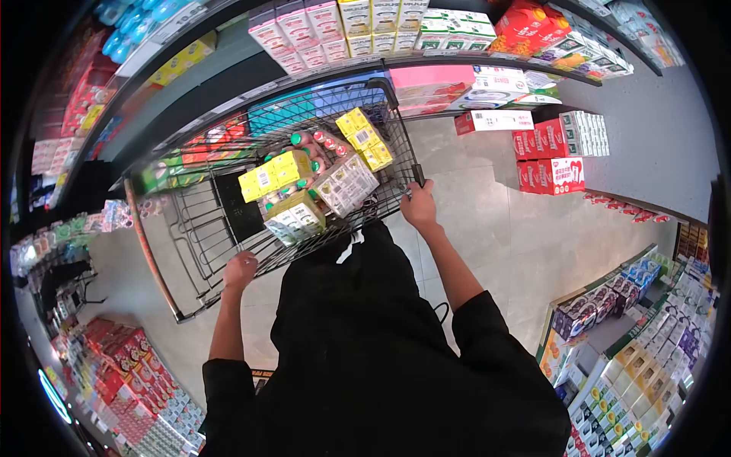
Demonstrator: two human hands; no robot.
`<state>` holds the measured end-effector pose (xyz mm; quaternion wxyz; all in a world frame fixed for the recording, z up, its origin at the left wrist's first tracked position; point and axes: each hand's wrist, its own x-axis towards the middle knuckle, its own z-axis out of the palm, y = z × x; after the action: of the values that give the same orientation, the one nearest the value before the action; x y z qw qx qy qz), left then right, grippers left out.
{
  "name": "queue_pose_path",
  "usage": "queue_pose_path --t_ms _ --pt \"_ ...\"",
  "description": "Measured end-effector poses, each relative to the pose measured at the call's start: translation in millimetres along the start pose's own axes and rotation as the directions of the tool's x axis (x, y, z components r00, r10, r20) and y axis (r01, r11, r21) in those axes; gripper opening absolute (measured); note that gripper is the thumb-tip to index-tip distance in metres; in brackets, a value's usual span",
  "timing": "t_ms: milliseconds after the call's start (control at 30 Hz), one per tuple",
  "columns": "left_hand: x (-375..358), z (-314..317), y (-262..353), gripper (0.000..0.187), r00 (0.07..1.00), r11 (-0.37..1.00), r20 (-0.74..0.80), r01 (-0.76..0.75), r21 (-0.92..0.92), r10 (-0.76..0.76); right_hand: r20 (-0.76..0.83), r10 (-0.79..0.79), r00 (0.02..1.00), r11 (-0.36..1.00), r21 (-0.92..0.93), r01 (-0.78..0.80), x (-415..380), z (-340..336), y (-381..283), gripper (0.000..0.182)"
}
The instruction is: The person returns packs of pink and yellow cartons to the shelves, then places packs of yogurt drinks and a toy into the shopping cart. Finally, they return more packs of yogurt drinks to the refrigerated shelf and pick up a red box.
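Metal wire with a dark matt finish is seen on the cart (199,242). Smooth, faintly glossy tile is seen on the floor (480,251). Matt black cloth is seen on the sleeves (491,331), glossy plastic on the green bottle caps (296,139).

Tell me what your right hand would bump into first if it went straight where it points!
The edge of the shopping cart, which the right hand is touching. Past that, maybe the yellow boxes inside, but depth is hard to judge.

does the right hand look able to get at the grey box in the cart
Likely yes: the right hand would first have to leave the cart, but nothing seems to cover the grey box from above.
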<state>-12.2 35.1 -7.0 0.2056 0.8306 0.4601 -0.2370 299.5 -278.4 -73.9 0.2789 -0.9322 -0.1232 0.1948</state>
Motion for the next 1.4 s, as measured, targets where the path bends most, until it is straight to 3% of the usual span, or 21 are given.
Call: queue_pose_path --t_ms 33,100,167,233,300,333,433,467,533,667,733,967,1167,1233,1400 --pt "-0.8 3.0 -13.1 0.026 1.000 1.000 -0.010 0.012 -0.005 -0.012 -0.001 -0.025 1.000 1.000 0.007 0.025 0.4 0.1 2.1 0.024" --pt "-1.1 13.0 -40.0 0.034 0.990 0.992 0.139 0.017 0.128 -0.035 0.016 -0.047 0.999 0.999 0.021 0.046 2.3 3.5 4.8 0.022" --pt "-10.0 14.6 -41.2 0.041 0.991 0.988 0.087 0.095 0.123 -0.106 -0.006 -0.073 0.997 0.997 -0.034 0.073 5.4 10.2 9.6 0.021" --pt "-16.9 14.0 -35.2 0.043 0.998 0.995 0.046 0.039 0.087 -0.044 0.027 -0.058 0.998 0.997 -0.045 0.059 7.7 10.7 7.0 0.024" --pt "-21.8 8.6 -28.5 0.044 0.999 0.997 0.027 0.040 0.060 -0.042 0.098 0.083 0.992 0.991 -0.111 -0.072 13.2 14.0 4.2 0.038" --pt "-23.2 6.1 -26.3 0.044 0.998 0.996 0.030 0.049 0.069 -0.051 0.131 0.095 0.987 0.983 -0.171 -0.072 14.5 12.8 0.8 0.048" --pt "-36.2 1.8 -21.1 0.045 0.999 0.997 -0.026 0.044 0.056 -0.043 0.150 0.135 0.979 0.985 -0.125 -0.117 6.7 10.7 -12.3 0.056" --pt "-36.5 3.2 -24.1 0.045 0.999 0.998 -0.053 0.007 0.062 -0.004 0.146 0.119 0.982 0.986 -0.135 -0.100 2.4 10.5 -17.3 0.056" --pt "-37.9 11.2 -32.0 0.047 0.987 0.997 -0.150 -0.046 0.059 0.054 0.170 0.123 0.978 0.987 -0.128 -0.102 -5.3 11.4 -21.6 0.081" --pt "-37.3 17.5 -36.3 0.047 0.982 0.995 -0.166 -0.088 0.053 0.095 0.163 0.052 0.985 0.978 -0.208 -0.017 -21.3 25.2 -27.3 0.098" --pt "-35.1 23.8 -40.1 0.046 0.975 0.992 -0.185 -0.115 0.060 0.124 0.224 0.095 0.970 0.994 -0.080 -0.079 -36.9 22.3 -43.0 0.104" --pt "-46.7 29.8 -41.1 0.044 0.976 0.991 -0.171 -0.130 0.044 0.136 0.203 0.164 0.965 0.981 -0.133 -0.139 -40.4 31.1 -55.3 0.088" --pt "-47.9 24.0 -29.2 0.031 0.989 0.993 -0.146 0.019 -0.121 -0.036 0.068 0.338 0.939 0.918 -0.246 -0.313 -30.5 35.7 -98.4 0.068" --pt "-45.0 23.0 -23.0 0.029 0.986 0.988 -0.134 0.077 -0.130 -0.095 0.022 0.347 0.938 0.919 -0.205 -0.335 -24.9 39.9 -94.8 0.059" --pt "-31.9 25.5 -18.6 0.026 0.978 0.982 -0.122 0.155 -0.106 -0.168 0.054 0.352 0.934 0.934 -0.087 -0.347 -15.0 51.4 -87.4 0.059"
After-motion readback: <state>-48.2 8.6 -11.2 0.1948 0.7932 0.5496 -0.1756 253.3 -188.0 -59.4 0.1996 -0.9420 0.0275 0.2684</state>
